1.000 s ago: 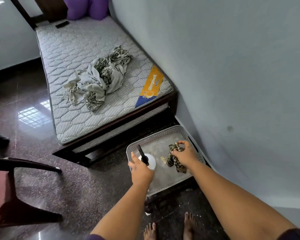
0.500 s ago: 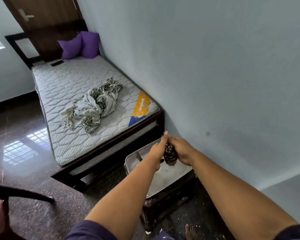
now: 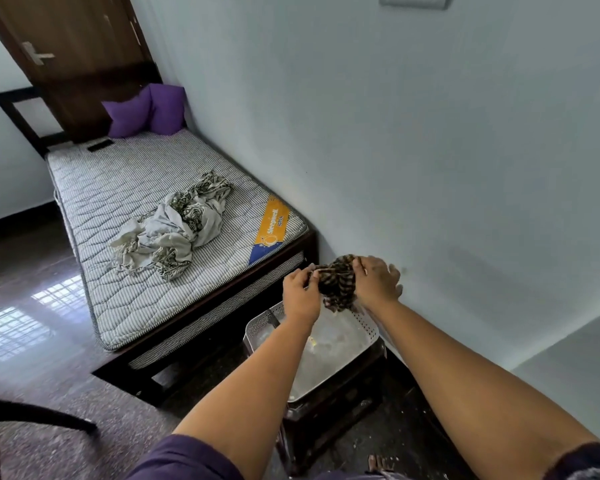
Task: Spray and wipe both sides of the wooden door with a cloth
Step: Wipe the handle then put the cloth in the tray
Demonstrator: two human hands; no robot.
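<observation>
Both hands are up in front of the pale wall, and between them sits the crumpled brown-and-tan striped cloth [image 3: 338, 284]. The left hand [image 3: 300, 294] has its fingertips curled in and pinching the cloth's near edge. The right hand [image 3: 374, 282] is clamped over the cloth's other side, thumb on top, with the fingers wrapped round the far side where they are partly blurred. A loose tail of the cloth hangs just under the right hand's fingers.

Directly beneath both sets of fingers lies the shallow silver metal tray with a perforated rim [image 3: 369, 329], and the tray rests on a dark wooden stool [image 3: 336, 410]. The left forearm covers part of the tray, so what lies under it cannot be made out.

Out beyond the left hand's fingers stretches the grey quilted mattress on a dark wooden bed frame [image 3: 125, 202], a rumpled cream printed sheet [image 3: 174, 226] lying on top, two purple pillows [image 3: 146, 110] at its far end. Past those pillows, well away from the fingers, stands the dark brown wooden door with a metal lever handle [image 3: 84, 57], untouched by either hand. At the lower left edge, a dark chair leg [image 3: 39, 415] crosses the speckled polished floor [image 3: 32, 306].
</observation>
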